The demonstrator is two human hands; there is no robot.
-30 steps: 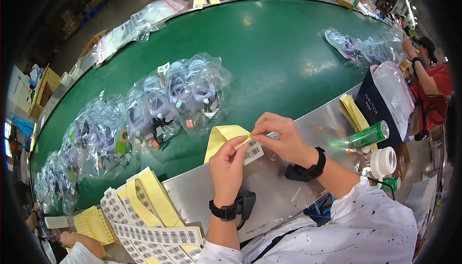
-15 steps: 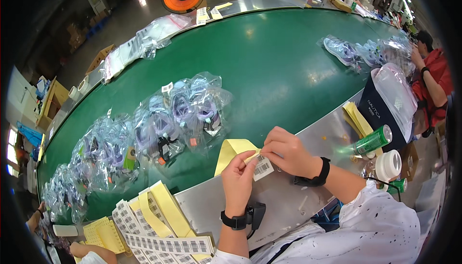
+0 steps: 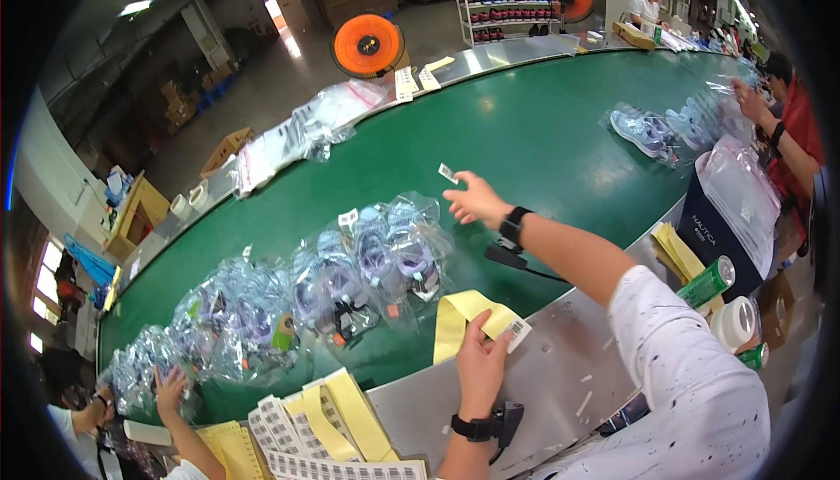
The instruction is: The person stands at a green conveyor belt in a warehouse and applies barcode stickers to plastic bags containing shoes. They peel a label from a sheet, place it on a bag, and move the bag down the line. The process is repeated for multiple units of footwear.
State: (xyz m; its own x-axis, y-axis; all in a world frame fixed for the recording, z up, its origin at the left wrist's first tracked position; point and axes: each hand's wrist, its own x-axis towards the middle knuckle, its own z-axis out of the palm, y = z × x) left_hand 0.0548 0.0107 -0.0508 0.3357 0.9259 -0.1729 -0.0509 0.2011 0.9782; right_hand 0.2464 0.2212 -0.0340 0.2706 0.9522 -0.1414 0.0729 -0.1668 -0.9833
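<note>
My left hand (image 3: 483,364) pinches a strip of yellow backing paper (image 3: 455,318) with a white barcode label (image 3: 518,331) at its end. The strip curls over the steel edge onto the green belt. Reaching out over the belt, my right hand (image 3: 477,200) holds a small white barcode sticker (image 3: 448,173) at its fingertips, the other fingers partly spread. Below and left of it lie light blue and lilac shoes (image 3: 372,257) in clear plastic bags, in a row along the belt. One bag carries a white barcode sticker (image 3: 348,218) on top.
Barcode label sheets (image 3: 341,465) and yellow backing strips (image 3: 372,423) lie on the steel ledge (image 3: 560,366). At right stand a green can (image 3: 709,281), a white-lidded jar (image 3: 733,322) and a dark box (image 3: 717,235) with plastic bags. A co-worker's hands (image 3: 171,388) touch bagged shoes at left; another person works at right.
My right hand has left the strip and moved forward over the belt with a sticker. My left hand keeps the strip. The view has tilted up, and a co-worker's hand now touches the left bags.
</note>
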